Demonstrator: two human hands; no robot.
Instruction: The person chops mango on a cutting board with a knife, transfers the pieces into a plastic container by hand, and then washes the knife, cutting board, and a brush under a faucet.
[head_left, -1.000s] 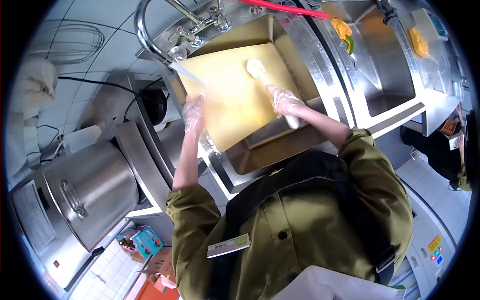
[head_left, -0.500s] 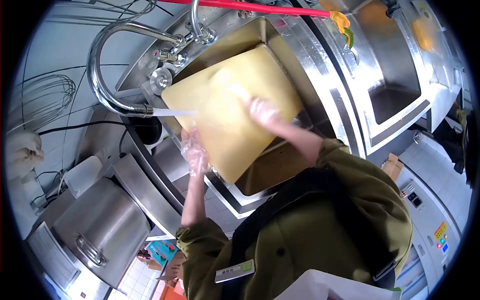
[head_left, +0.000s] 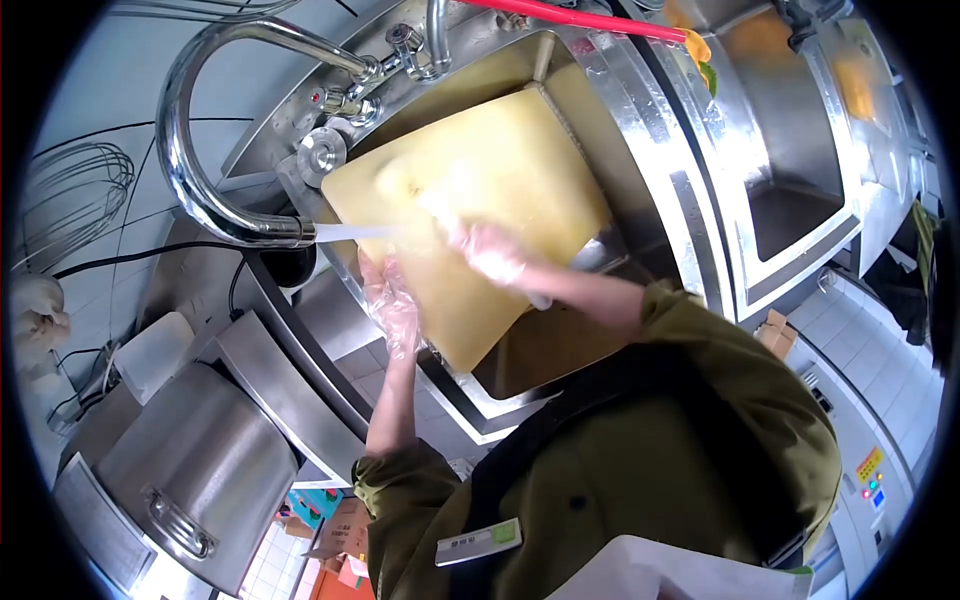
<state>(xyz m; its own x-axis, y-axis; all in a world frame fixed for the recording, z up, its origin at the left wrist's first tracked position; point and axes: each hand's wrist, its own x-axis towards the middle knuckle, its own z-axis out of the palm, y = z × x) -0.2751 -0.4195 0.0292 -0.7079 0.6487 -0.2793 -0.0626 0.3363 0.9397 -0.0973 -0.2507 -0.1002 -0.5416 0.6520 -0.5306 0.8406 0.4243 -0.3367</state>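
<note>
A large yellowish cutting board [head_left: 500, 150] lies slanted across the sink [head_left: 545, 60], its surface wet. My left hand [head_left: 393, 305], in a clear plastic glove, is closed on the board's lower left edge. Also gloved, my right hand [head_left: 490, 255] is wrapped round what looks like a white-handled brush [head_left: 435, 205], blurred by motion. The brush's pale head is against the board's upper left part. Water [head_left: 350, 232] runs from the curved faucet [head_left: 180, 130] onto the board's left side.
A second metal sink [head_left: 800, 190] stands to the right. Left are a large steel pot [head_left: 200, 470], a wire whisk [head_left: 85, 185] on the tiled wall and a black cable [head_left: 150, 252]. A red stick or hose [head_left: 590, 22] crosses the sink's back edge.
My right hand has moved left across the board with the brush. My left hand stays on the board's edge. The water still runs, and the view has shifted slightly.
</note>
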